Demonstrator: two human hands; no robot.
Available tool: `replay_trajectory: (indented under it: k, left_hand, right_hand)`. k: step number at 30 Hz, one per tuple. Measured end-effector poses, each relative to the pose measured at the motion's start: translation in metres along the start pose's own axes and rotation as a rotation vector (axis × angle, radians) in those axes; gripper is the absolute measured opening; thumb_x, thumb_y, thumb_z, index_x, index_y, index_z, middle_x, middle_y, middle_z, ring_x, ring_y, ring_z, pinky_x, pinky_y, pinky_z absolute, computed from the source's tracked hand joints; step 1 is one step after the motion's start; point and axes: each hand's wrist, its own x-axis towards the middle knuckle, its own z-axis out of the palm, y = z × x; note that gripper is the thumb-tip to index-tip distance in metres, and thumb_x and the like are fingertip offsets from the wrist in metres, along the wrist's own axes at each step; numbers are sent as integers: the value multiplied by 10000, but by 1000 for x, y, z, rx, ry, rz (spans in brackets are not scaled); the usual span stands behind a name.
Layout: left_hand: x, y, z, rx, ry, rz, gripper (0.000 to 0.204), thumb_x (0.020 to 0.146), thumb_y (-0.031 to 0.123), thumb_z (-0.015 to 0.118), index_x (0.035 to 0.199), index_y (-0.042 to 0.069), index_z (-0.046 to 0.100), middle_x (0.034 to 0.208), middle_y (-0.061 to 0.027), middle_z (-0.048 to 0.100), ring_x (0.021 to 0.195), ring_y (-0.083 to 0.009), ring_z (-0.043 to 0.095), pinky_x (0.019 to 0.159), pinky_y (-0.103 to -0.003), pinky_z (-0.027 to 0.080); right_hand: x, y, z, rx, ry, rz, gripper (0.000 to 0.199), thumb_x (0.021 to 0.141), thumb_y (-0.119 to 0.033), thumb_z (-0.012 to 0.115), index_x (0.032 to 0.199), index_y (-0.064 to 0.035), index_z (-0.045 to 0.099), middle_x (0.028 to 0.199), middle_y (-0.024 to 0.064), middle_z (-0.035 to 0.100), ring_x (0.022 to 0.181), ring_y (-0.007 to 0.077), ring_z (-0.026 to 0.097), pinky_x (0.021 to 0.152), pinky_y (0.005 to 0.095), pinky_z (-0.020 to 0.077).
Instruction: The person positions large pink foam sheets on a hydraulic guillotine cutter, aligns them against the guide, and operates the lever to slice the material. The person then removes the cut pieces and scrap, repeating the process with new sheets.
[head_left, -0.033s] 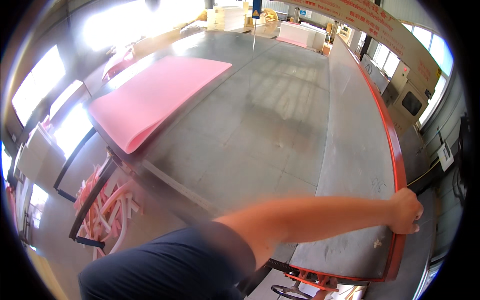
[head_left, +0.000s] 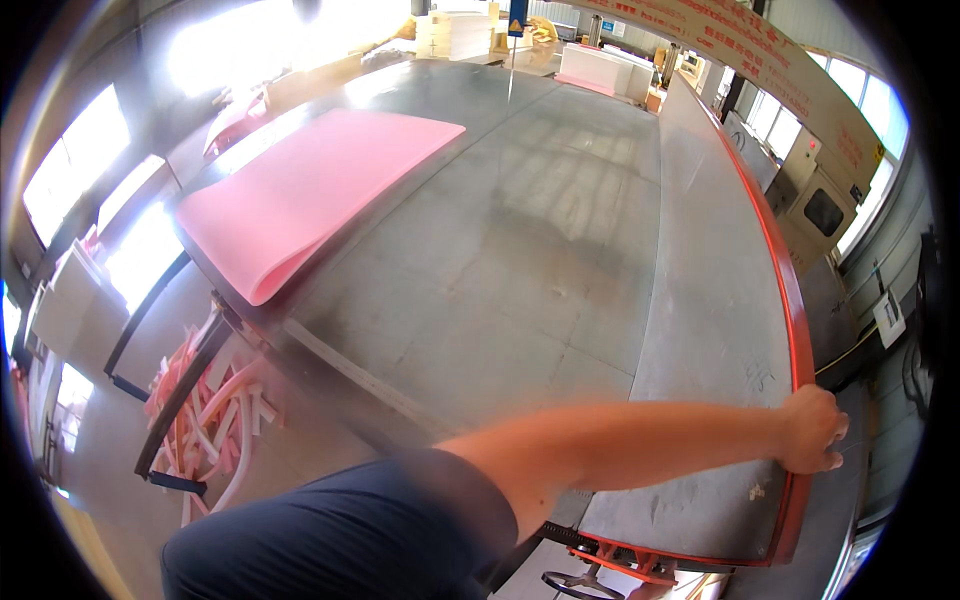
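My left arm, in a dark sleeve, reaches across to the right. At its end my left hand (head_left: 812,430) is closed over the red edge rail (head_left: 790,310) of a long grey metal panel (head_left: 700,400), fingers curled on the outer side. Below, under the panel's near end, are a red bracket (head_left: 625,562) and a dark handwheel (head_left: 580,585). A small skin-coloured patch by the wheel at the lower edge may be part of my right hand; its fingers cannot be made out. A folded pink foam sheet (head_left: 320,190) lies on the grey machine table (head_left: 480,290), far from both hands.
A thin vertical blade or wire (head_left: 511,75) stands at the table's far end, below a blue guide. Pink and white foam offcuts (head_left: 225,410) are piled on the floor at left, beside black curved bars (head_left: 185,400). White foam blocks (head_left: 605,70) stand behind; a control cabinet (head_left: 822,210) stands right.
My left hand stays on the red rail. The whole view has shifted very slightly; the pink foam sheet and the panel look unmoved.
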Motion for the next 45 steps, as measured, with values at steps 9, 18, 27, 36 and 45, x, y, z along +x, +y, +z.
replay_trajectory:
  k: [9, 18, 27, 36, 45]
  left_hand:
    - [-414, -178, -155, -256, 152, -642, 322, 905, 281, 661, 1121, 84, 527, 1085, -98, 554, 995, -273, 510, 862, -397, 397]
    - [-1038, -174, -477, 10, 2332, -1232, 439, 894, 495, 688, 652, 181, 499, 549, 79, 382, 458, -85, 326, 426, -268, 204]
    - [-1054, -191, -567, -184, 2185, -1203, 618, 799, 181, 820, 1318, -40, 568, 1253, -94, 637, 1113, -229, 604, 983, -377, 466]
    - [-817, -223, -450, -746, 2224, -924, 547, 865, 117, 748, 1345, -7, 518, 1269, -102, 614, 1135, -238, 604, 969, -386, 507]
    - [-946, -164, -564, -767, 2049, -688, 654, 874, 504, 629, 1364, 84, 521, 1256, -109, 613, 1133, -285, 596, 939, -482, 516]
  right_hand:
    - [-209, -80, 161, -70, -114, -65, 277, 932, -252, 568, 881, 2, 664, 804, 95, 688, 718, 224, 654, 663, 385, 516]
    - [-300, -220, 341, -118, -453, -101, 333, 932, -278, 567, 807, 12, 673, 727, 88, 690, 662, 218, 651, 635, 391, 512]
    - [-235, -462, 508, 59, -714, -241, 204, 928, -221, 640, 922, -18, 640, 619, 18, 594, 512, 82, 510, 454, 258, 401]
    - [-384, -646, 740, 572, -1282, 418, 588, 838, -345, 792, 1139, 128, 616, 1016, 203, 666, 884, 319, 664, 742, 439, 571]
    - [-203, -639, 621, 456, -928, 11, 458, 810, -125, 800, 1137, 139, 620, 1058, 227, 687, 905, 297, 702, 755, 423, 588]
